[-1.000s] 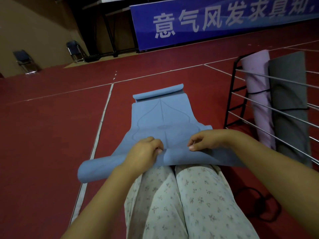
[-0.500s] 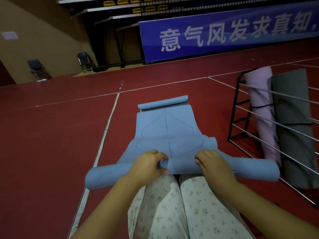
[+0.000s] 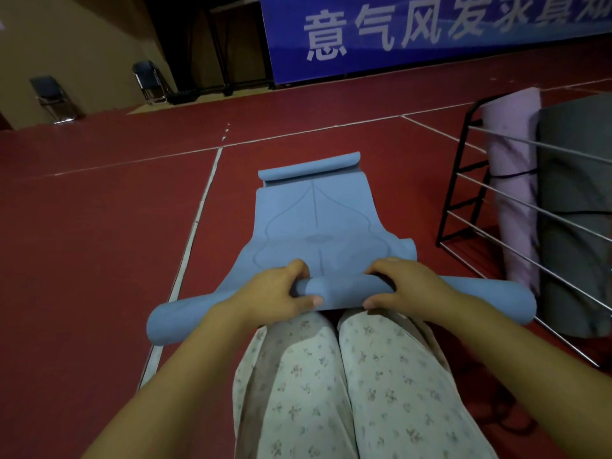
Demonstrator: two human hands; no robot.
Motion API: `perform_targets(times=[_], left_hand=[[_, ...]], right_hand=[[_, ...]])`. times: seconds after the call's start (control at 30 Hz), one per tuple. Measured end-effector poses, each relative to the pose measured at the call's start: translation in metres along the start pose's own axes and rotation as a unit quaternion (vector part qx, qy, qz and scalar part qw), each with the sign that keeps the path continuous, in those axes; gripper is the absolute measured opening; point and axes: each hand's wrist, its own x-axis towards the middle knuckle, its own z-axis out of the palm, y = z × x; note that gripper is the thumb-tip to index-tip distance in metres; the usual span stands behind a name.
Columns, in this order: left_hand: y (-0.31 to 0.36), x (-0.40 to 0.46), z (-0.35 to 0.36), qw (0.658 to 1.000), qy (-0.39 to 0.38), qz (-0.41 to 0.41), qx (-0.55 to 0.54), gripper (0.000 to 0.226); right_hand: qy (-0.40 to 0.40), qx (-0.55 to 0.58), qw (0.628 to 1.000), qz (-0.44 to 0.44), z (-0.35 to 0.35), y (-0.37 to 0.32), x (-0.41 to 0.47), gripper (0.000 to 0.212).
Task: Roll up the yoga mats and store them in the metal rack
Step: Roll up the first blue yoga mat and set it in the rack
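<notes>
Our hands sit side by side on the rolled part of the blue yoga mat (image 3: 318, 226): the left hand (image 3: 271, 293) curls over the roll with fingers on its far side and thumb tucked at the near edge, and the right hand (image 3: 407, 286) grips it the same way a little to the right. We judge this paired grip near the middle is there to keep the roll tight and even while it is pushed forward, since both ends of the roll stick out well past the hands and could loosen or telescope. The roll lies across the red floor (image 3: 99, 260) just in front of our knees, and the unrolled stretch runs straight away from us, its far end curled up on itself. That far curl will likely need flattening as the roll reaches it. To the right stands the metal rack (image 3: 463, 180), close to the roll's right end, already holding a pink rolled mat (image 3: 510, 160) and a grey rolled mat (image 3: 576, 193) upright behind its rails, so the finished roll has a short way to go.
</notes>
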Motion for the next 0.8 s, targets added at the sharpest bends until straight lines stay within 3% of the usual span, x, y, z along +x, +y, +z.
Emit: perform_targets(times=[0.33,0.53,0.7,0.8], left_hand=[[-0.017,0.016,0.002,0.999,-0.015,0.044,0.0,0.087],[-0.012,0.019,-0.004,0.999,-0.023,0.031,0.03,0.059],[-0.001,0.012,-0.009,0.996,0.001,0.028,0.083,0.068],[0.012,-0.003,-0.028,0.993,0.033,0.045,0.101,0.056]], right_hand=[[-0.149,-0.004,0.988,0.039,-0.02,0.001,0.028,0.043],[-0.107,-0.158,0.982,-0.008,-0.012,-0.003,0.02,0.06],[-0.073,-0.116,0.991,0.007,-0.015,-0.009,0.013,0.065],[-0.037,-0.102,0.994,-0.008,-0.03,-0.022,0.001,0.073]])
